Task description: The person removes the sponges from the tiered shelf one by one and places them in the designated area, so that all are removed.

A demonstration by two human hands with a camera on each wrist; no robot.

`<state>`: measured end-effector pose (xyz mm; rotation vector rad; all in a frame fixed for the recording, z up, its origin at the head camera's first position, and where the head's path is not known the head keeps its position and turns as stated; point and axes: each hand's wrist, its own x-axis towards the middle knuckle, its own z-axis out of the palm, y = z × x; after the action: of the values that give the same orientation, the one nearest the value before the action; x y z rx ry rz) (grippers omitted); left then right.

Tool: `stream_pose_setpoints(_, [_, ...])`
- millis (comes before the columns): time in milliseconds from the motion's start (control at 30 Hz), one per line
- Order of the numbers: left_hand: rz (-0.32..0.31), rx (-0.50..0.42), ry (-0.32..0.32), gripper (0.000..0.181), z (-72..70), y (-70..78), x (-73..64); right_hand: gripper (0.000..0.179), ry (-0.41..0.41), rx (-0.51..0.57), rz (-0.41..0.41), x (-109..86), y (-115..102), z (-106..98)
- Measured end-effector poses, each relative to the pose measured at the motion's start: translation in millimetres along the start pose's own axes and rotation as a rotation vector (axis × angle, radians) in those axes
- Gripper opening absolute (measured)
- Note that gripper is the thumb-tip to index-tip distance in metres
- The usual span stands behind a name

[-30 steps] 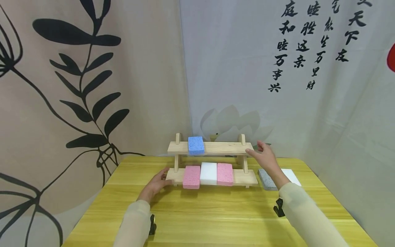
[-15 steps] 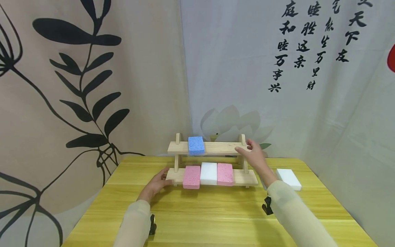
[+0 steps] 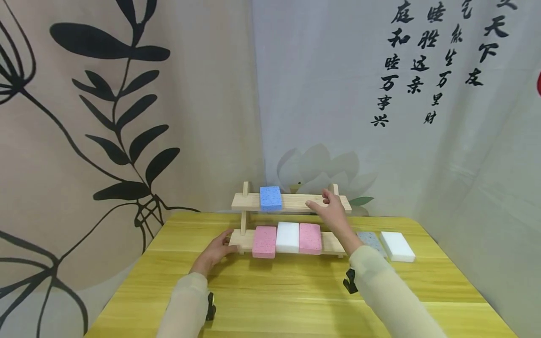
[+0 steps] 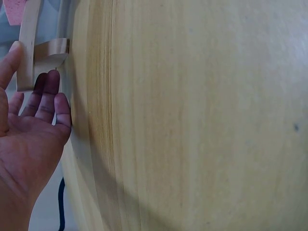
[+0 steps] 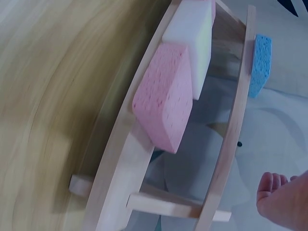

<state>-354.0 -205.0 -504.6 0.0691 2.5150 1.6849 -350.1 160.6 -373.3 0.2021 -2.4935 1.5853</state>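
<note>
A two-tier wooden rack (image 3: 293, 203) stands near the table's back edge. On its upper board is a blue sponge (image 3: 271, 198), left of the middle. The lower board carries a pink sponge (image 3: 264, 242), a white sponge (image 3: 288, 237) and another pink sponge (image 3: 310, 238), side by side. My left hand (image 3: 213, 253) holds the lower board's left end, with the thumb on one side and the fingers on the other. Over the right part of the upper board hovers my right hand (image 3: 333, 215), holding nothing, its fingers loosely bent. In the right wrist view that hand (image 5: 279, 197) appears apart from the board.
Right of the rack, a grey sponge (image 3: 370, 241) and a white sponge (image 3: 398, 246) lie on the yellowish wooden table (image 3: 279, 295). A patterned curtain (image 3: 211, 117) hangs close behind the table and along its right side.
My right hand has moved left along the upper board toward the blue sponge, uncovering the grey sponge. My left hand has stayed at the rack's left end. The sponges have kept their places.
</note>
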Motion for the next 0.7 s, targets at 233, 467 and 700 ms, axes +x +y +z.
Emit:
stream_pose_setpoints(233, [-0.005,-0.01,-0.001,0.079,0.6,0.4,-0.5,0.086,0.013,0.006,-0.004,1.0,-5,19])
stream_pose_setpoints(467, [0.0,-0.024,-0.009,0.081,0.4,-2.4,2.5,0.088,0.031,0.007,0.026,6.3,-7,43])
stream_pose_setpoints(700, [-0.01,-0.017,-0.001,0.08,0.5,1.6,0.3,0.085,0.048,-0.018,0.012,7.4,-14,70])
